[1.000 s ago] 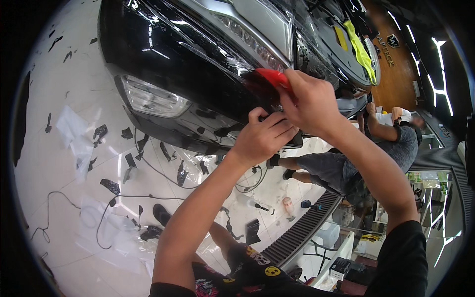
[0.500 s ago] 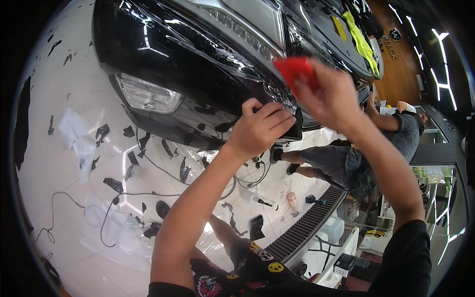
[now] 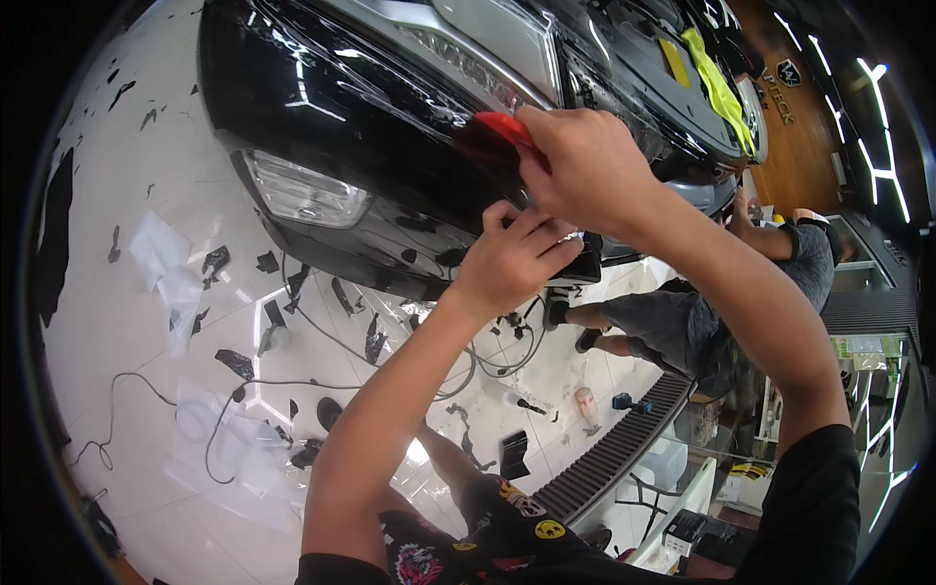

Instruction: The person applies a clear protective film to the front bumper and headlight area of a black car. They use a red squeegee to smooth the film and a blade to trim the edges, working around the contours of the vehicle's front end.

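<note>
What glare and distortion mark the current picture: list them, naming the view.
Head view: bright streaks, likely from the lights, glare off the black bumper; head view: pale shine streaks the floor; head view: the fisheye seems to bow the ribbed strip, and the corners go black.

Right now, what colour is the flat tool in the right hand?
The tool is red, seen best in the head view.

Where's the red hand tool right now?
In the head view's upper part, just right of centre: the red tool is in the right hand, over the black bumper, above the left hand.
</note>
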A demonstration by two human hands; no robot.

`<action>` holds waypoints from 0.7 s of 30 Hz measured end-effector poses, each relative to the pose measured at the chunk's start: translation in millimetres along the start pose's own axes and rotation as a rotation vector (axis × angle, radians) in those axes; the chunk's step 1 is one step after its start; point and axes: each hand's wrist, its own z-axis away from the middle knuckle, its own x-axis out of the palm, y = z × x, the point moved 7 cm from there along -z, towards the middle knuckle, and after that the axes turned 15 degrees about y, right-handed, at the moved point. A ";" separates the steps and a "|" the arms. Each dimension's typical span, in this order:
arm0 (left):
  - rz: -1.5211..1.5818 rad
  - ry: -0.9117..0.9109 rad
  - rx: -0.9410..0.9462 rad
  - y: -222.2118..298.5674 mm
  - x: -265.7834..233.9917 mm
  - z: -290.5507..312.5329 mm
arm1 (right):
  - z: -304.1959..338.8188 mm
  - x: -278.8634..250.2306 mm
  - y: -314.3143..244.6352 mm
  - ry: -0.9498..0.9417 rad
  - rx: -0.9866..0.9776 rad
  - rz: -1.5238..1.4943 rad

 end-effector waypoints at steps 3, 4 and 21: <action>0.033 -0.033 -0.026 0.5 0.5 -1.9 | -23.8 -32.4 17.1 0.122 0.142 -0.136; 0.033 -0.022 -0.021 2.9 2.8 -3.4 | -32.9 -48.3 14.4 0.183 0.116 -0.122; -0.125 -0.264 -0.466 62.6 -113.1 105.7 | 63.1 -14.4 10.8 0.033 0.054 -0.037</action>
